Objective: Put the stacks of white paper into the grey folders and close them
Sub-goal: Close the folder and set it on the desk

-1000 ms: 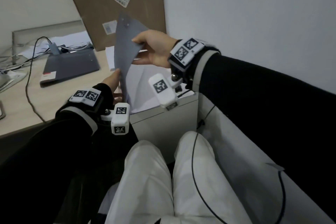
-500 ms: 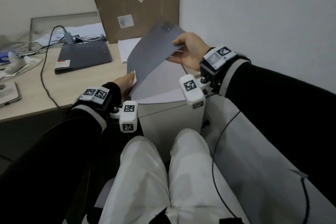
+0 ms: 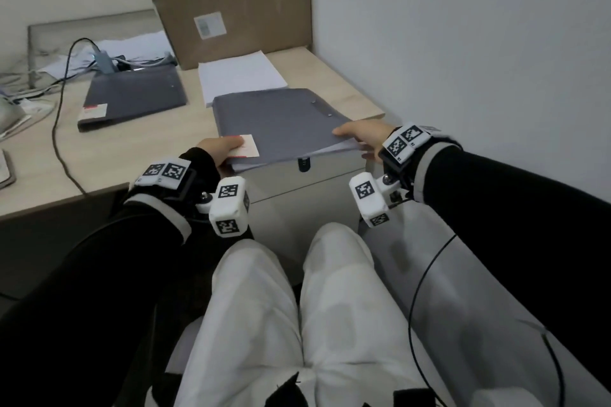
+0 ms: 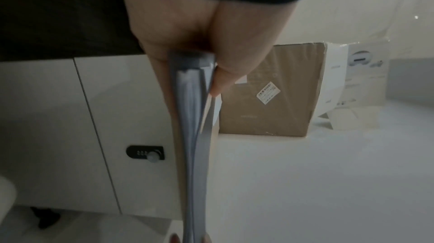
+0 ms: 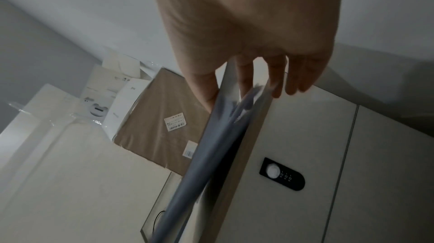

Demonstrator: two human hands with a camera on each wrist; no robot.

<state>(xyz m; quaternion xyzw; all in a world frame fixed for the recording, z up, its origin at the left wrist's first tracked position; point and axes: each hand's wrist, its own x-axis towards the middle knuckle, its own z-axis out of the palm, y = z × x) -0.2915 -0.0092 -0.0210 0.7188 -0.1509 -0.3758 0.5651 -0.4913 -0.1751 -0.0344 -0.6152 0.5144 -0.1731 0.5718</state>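
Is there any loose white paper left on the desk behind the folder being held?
Yes, a stack of white paper lies on the desk just behind the grey folder.

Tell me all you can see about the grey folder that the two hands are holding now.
The grey folder has a matte cover, like thin plastic or card, with two small studs near its far right edge and a white-and-red label at its near left corner. It lies nearly flat on the desk, its near edge overhanging the white cabinet. White paper sheets show inside, so it is not pressed fully shut. The left hand grips the labelled corner; the right hand pinches the near right corner. It overlaps another paper stack behind.
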